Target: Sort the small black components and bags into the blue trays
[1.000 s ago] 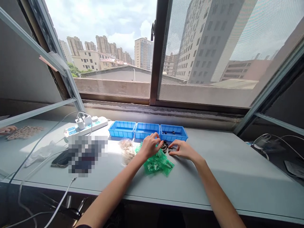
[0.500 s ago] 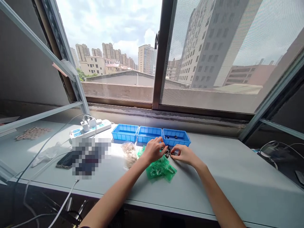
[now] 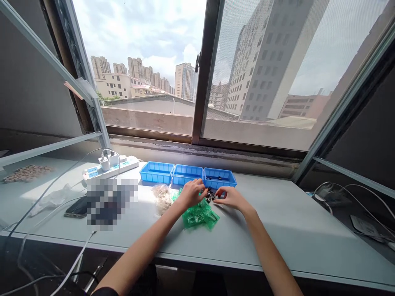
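Reaching forward over the pale grey surface [image 3: 277, 230], we have both bare hands meeting at a small heap of dark, glossy little parts [image 3: 210, 195] that lies just in front of the right-hand blue plastic tray [image 3: 230, 179]. The parts look black and small, packed into one loose clump; they are too tiny for us to tell the shape of any single piece, or which way any of them points, and the heap itself shows no clear long axis. Our left hand [image 3: 190, 193] rests partly on a crumpled green transparent plastic bag [image 3: 199, 215], its fingers curled in toward the heap from the left, and our right hand [image 3: 230, 196] comes in from the right with its fingertips at the heap's edge. Whether either grip is pinching a part or merely touching the pile we cannot tell. The blue tray is the last of three set side by side in a row below the window, and a few dark pieces lie inside it. A clear bag of pale parts [image 3: 161, 196] sits just left of the green one.
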Tool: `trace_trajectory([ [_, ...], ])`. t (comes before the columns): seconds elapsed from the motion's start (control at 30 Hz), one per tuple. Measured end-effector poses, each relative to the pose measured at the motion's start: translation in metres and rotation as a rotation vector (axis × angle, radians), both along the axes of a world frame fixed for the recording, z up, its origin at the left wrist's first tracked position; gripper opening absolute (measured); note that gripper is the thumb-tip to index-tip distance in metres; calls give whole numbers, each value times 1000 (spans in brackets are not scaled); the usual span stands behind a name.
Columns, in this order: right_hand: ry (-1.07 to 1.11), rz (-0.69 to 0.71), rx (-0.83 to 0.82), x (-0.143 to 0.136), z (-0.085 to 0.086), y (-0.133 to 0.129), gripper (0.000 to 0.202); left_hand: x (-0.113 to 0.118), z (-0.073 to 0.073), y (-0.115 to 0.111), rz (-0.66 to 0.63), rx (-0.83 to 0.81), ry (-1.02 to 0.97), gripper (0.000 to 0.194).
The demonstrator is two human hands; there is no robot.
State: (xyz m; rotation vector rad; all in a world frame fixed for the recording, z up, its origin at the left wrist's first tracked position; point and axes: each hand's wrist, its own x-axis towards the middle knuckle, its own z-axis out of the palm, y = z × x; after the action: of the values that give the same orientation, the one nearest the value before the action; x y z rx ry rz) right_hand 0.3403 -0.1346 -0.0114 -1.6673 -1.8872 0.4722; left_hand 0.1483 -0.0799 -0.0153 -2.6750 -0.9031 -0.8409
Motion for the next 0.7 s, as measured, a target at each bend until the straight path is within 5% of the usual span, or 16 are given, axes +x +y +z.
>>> trace_trajectory([
  [0.17,-45,-53,78,4,4,-1,22,2,4,-4,-21,-10,14,17],
  [0.47,-49,-16,-98,4,1,-3,15,4,4,-12,-94,-48,46,6],
  [0.7,-62,11,-107,3,-1,-4,18,10,1,-17,-92,-73,40,28],
])
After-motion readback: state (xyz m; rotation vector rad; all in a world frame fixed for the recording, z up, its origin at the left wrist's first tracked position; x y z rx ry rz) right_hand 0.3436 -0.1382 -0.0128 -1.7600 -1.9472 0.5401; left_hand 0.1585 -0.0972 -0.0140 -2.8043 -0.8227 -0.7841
